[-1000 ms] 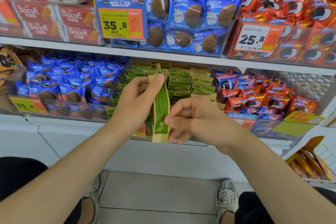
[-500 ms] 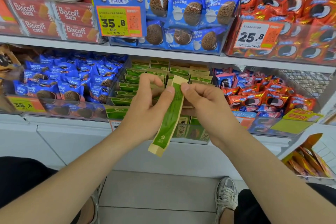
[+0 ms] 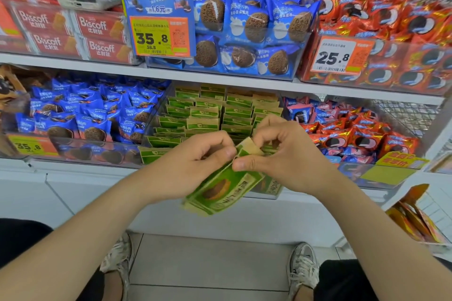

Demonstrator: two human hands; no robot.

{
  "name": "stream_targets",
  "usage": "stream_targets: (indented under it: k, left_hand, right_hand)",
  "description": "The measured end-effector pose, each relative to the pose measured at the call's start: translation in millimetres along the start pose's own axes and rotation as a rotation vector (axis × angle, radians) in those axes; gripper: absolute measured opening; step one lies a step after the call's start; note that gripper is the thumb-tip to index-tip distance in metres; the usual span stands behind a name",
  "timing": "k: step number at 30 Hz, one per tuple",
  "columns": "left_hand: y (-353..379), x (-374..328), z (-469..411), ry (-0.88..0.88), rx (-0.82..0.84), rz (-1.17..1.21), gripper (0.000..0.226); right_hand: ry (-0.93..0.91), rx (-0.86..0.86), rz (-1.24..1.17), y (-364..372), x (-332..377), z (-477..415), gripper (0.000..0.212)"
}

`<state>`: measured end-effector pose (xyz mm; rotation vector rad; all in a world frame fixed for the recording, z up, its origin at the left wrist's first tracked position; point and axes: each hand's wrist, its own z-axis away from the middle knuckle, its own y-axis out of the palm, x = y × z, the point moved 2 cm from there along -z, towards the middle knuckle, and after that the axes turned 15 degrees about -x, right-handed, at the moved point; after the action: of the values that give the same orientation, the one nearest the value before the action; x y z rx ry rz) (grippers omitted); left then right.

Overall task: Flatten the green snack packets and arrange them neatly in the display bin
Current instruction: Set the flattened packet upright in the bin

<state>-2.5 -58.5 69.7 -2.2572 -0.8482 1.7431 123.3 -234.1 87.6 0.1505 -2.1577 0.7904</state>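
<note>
The green-and-tan flat snack packet [image 3: 220, 190] is hanging tilted in front of the clear plastic display bin [image 3: 146, 139], printed face up, its lower end pointing toward seven o'clock. The left hand [image 3: 195, 166] is pinching its top end between thumb and curled fingers. The right hand [image 3: 288, 156] is pinching the same end just beside it. Rows of matching green packets [image 3: 210, 115] are standing in the bin at twelve o'clock from the hands.

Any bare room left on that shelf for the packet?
Crowded: the green bin is packed in rows, its front hidden by the left hand and right hand pinching the green packet. Free: bare mesh in the wire basket, behind the red packets.
</note>
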Motion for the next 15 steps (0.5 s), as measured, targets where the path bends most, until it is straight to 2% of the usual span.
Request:
stream_targets:
  k: [3, 7, 10, 11, 13, 15]
  left_hand:
    - [1.7, 0.3, 1.8, -0.104, 0.036, 0.076, 0.025]
    - [-3.4, 1.3, -3.8, -0.124, 0.170, 0.128, 0.030]
    - [-6.7, -0.6, -8.9, -0.122, 0.134, 0.152, 0.031]
    - [-7.7, -1.5, -11.2, -0.129, 0.099, 0.172, 0.031]
    - [-8.7, -1.6, -17.5, -0.127, 0.007, 0.214, 0.035]
    - [-7.2, -1.4, -25.8, -0.082, -0.109, 0.262, 0.038]
  right_hand:
    - [-0.030, -0.033, 0.015, 0.9, -3.2, -1.1, 0.037]
    - [0.001, -0.137, 0.058, -2.9, -7.1, -3.3, 0.021]
    - [0.027, -0.245, 0.062, -4.4, -0.8, -4.4, 0.012]
    - [0.071, -0.275, 0.016, -5.3, 1.3, -6.1, 0.015]
    - [0.241, -0.296, -0.114, -8.7, 2.7, -11.7, 0.039]
    - [0.493, -0.180, -0.351, -11.5, 2.7, -14.8, 0.057]
